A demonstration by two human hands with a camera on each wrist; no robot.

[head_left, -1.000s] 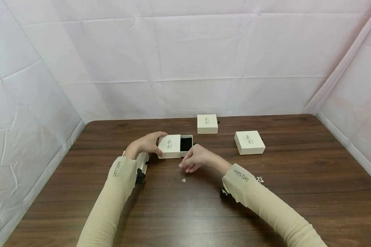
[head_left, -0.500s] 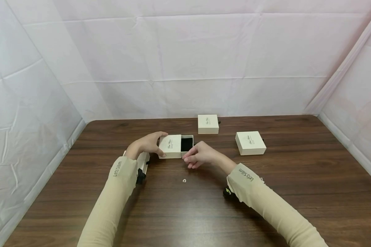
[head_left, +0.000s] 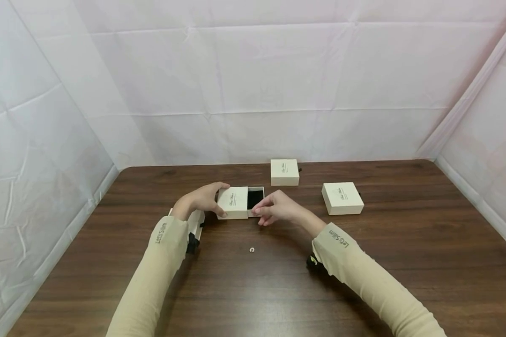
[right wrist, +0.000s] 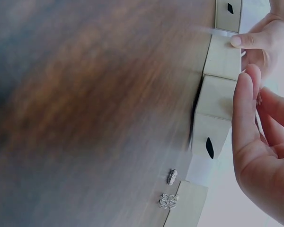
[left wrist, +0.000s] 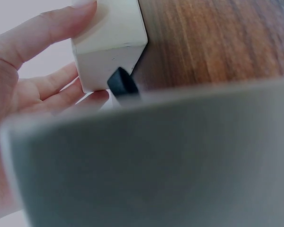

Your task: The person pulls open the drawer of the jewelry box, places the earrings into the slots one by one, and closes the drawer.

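1. One brown wooden table [head_left: 405, 262] carries everything; I place the rest by the open box on it.
2. I count three cream boxes in plain sight from the head view. The open box [head_left: 234, 203] is a sleeve with its drawer [head_left: 255, 199] slid partly out to the right. The drawer shows a black lining, and I cannot tell whether anything lies in it. A shut box [head_left: 284, 172] sits behind and to the right of the open box. Another shut box [head_left: 342, 198] sits well to its right. A further cream box [head_left: 195, 219] shows partly under my left wrist, just left of the open box.
3. Two hands. My left hand [head_left: 202, 199] grips the sleeve, thumb on its near side and fingers curled over its far edge. My right hand [head_left: 276, 209] has its fingers bent, the tips on the drawer's near right corner.
4. One small ring [head_left: 251, 250] lies on the table in front of the open box, apart from both hands.
5. Two small silver ornaments [right wrist: 169, 189] show in the right wrist view, lying beside a box edge.
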